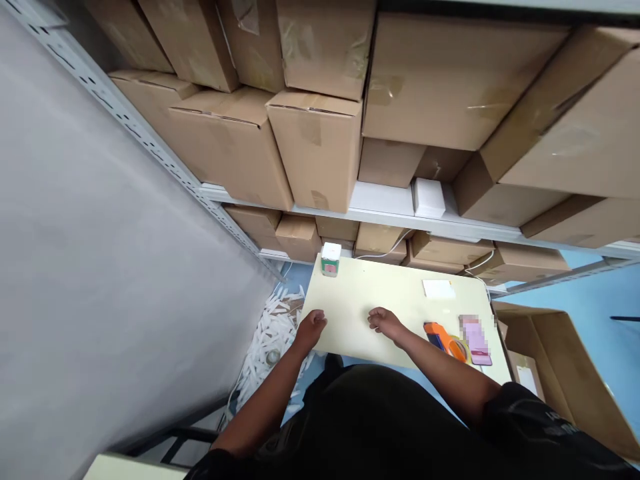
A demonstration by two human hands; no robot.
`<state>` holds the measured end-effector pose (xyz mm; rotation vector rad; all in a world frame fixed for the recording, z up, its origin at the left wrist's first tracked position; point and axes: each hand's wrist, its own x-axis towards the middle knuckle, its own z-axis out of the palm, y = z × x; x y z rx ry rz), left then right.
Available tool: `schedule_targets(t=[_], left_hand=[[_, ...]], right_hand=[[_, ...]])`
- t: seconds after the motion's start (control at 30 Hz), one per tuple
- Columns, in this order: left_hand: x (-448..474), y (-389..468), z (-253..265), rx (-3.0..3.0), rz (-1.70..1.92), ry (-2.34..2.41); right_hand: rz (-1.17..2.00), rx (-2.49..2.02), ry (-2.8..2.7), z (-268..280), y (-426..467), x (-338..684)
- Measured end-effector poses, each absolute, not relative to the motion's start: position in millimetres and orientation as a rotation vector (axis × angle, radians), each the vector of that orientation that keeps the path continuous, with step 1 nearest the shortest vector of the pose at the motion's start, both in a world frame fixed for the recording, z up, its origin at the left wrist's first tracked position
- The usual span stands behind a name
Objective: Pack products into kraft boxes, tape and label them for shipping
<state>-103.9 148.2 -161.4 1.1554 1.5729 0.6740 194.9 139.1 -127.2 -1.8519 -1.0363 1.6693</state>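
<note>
While two bare hands reach in over a pale cream rectangular bench (360,293), neither appears to hold anything. The left hand (311,325) is over the bench's left edge and the right hand (385,322) over the middle of its near half, with bare surface between them. On both, the fingers are bent in loosely; whether the fingertips meet the thumb cannot be told from above. The work seems to stand between handlings: no item lies under the hands, and how much is finished or left cannot be judged from this view. The thing nearest the left fingers is a small upright white-topped box with a green-and-pink side (330,263), standing at the far left corner of the bench, beyond the left hand and slightly to its right, apart from the fingers of both hands. To the right of the right hand lies an orange and dark-blue tool, probably a tape dispenser (443,339), with a pixelated pink-and-lilac phone (475,343) to its right. A flat white rectangular piece (439,289) lies farther back. Scattered white strips (267,340) cover the floor at left, and brown cardboard boxes (315,147) crowd the pale metal shelving (380,195) behind.
</note>
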Motion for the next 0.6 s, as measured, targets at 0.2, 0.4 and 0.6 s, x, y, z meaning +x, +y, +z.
schedule_targets(t=[0.2,0.4,0.6], left_hand=[[-33,61,-137,0.904,0.812,1.576],[27,-9,-108,0.739,0.968,1.595],[30,-82,-91,0.625,1.123,1.638]], right_hand=[[1.648,-1.707,-0.888,-114,93,269],[1.672,-1.631,-0.818,-106,66,322],[1.763,-1.572,-0.886,-111,45,308]])
